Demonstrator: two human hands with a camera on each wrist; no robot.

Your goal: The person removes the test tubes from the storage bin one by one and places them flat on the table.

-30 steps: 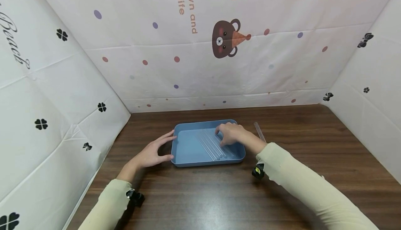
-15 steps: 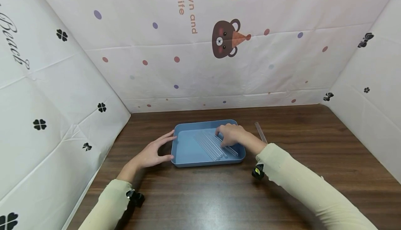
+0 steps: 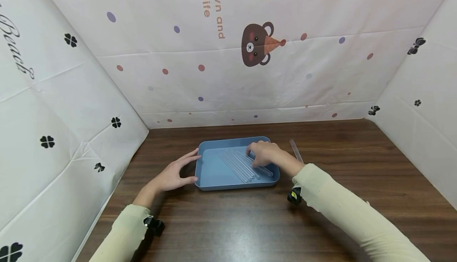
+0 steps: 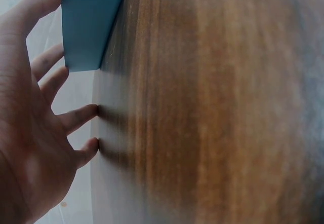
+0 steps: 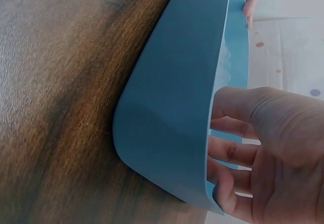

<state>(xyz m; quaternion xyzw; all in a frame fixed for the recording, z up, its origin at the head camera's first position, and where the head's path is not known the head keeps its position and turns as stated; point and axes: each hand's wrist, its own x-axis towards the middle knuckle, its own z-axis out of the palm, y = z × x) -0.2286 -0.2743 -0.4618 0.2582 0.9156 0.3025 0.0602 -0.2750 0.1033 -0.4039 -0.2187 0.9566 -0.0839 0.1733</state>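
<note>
A shallow blue tray (image 3: 217, 184) holds several clear test tubes (image 3: 238, 167), lying slantwise side by side. My left hand (image 3: 173, 175) is at the tray's left end, fingers and thumb spread, tips right at the rim. In the left wrist view, the left fingers (image 4: 76, 120) reach out beside the tray's corner. My right hand (image 3: 263, 153) reaches over the right rim into the tray, fingers bent down onto the rightmost tubes. The right wrist view shows the right fingers (image 5: 233, 150) passing behind the tray wall, tips hidden; whether they pinch a tube I cannot tell.
Another clear tube (image 3: 296, 151) lies on the brown wooden table (image 3: 228, 222) just right of the tray, partly hidden by the right forearm. White printed sheets (image 3: 214, 79) rise behind the table and along both sides.
The tubes under my right hand have shifted slightly; the rightmost one's end shows more clearly, farther right. The right hand has moved very little. My left hand and the tray have stayed put.
</note>
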